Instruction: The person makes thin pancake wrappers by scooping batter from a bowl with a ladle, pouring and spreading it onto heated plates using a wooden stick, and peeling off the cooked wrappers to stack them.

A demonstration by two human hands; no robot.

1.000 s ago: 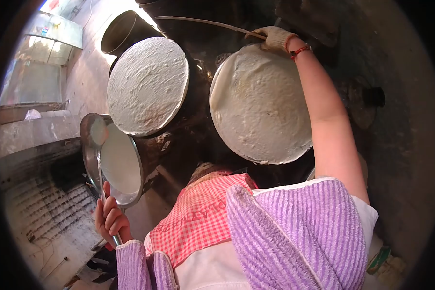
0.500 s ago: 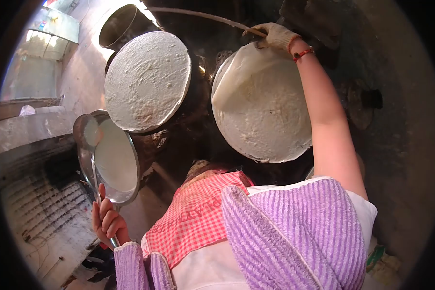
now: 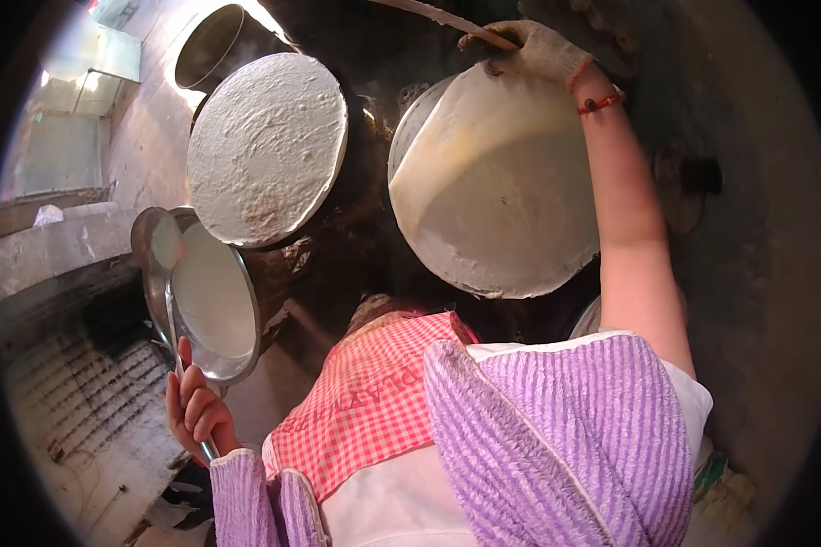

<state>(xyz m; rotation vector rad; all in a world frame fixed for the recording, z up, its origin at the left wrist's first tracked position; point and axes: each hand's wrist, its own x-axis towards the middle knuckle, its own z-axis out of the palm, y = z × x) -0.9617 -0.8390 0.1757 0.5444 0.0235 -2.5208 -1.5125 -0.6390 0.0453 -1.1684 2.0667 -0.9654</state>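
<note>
My left hand [image 3: 194,406] is wrapped round the handle of a metal ladle [image 3: 168,246], whose bowl rests by the rim of a pot of white batter [image 3: 214,296]. In a pale knitted glove, my right hand [image 3: 529,53] grips a thin wooden stick [image 3: 438,16] at the far edge of the right round griddle. A thin, pale sheet [image 3: 502,164] on that griddle is lifted at its far left side, near the glove. On the left griddle lies a round white layer of batter [image 3: 269,150], with a rough surface.
An empty-looking metal cylinder [image 3: 212,50] stands behind the left griddle. A blackened, ridged surface [image 3: 82,365] lies at the lower left. A dark-necked object [image 3: 700,175] is right of my right arm. Part of another round rim [image 3: 588,319] shows below the right griddle.
My right hand has moved up and slightly right with the stick. The sheet on the right griddle has been peeled further from its far left edge. My left hand keeps the ladle.
</note>
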